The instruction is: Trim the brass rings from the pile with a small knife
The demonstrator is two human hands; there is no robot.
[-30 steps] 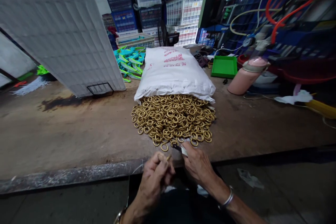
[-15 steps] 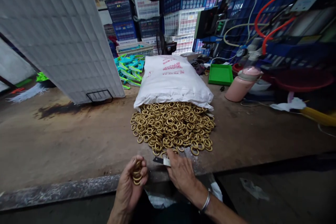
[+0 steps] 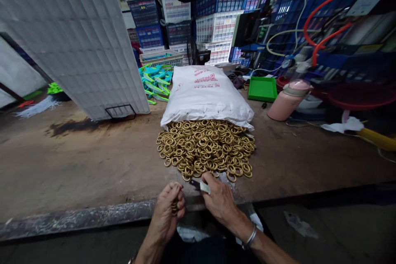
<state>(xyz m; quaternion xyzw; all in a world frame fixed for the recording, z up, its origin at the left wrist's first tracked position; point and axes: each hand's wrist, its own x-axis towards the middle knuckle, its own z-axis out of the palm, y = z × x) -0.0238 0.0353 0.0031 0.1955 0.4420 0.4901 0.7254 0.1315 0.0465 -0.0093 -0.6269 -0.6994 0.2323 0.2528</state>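
My left hand [image 3: 169, 204] is closed around several gold-coloured rings [image 3: 175, 207], mostly covered by its fingers, with thumb and forefinger pinched at the top. To its right, my right hand [image 3: 220, 196] grips a small knife [image 3: 204, 187] with a dark blade and a white handle part. The blade points left toward the left hand, and a gap separates them. Just beyond both hands spreads a heap of gold-coloured rings [image 3: 206, 148]. It spills from under the near edge of a white sack [image 3: 204, 95] with red print, which lies on the worktable [image 3: 123, 173].
A tall white ribbed panel [image 3: 83, 45] stands on the left. Behind it lie turquoise and green plastic pieces [image 3: 156, 80]. On the right are a green tray [image 3: 262, 89] and a pink bottle [image 3: 289, 99]. Stacked crates [image 3: 216, 24] fill the back. The table's front edge [image 3: 77, 218] runs close by.
My left hand has moved right, nearer the knife, and its fingers now cover more of the rings. The right hand has shifted slightly right and up with the knife.
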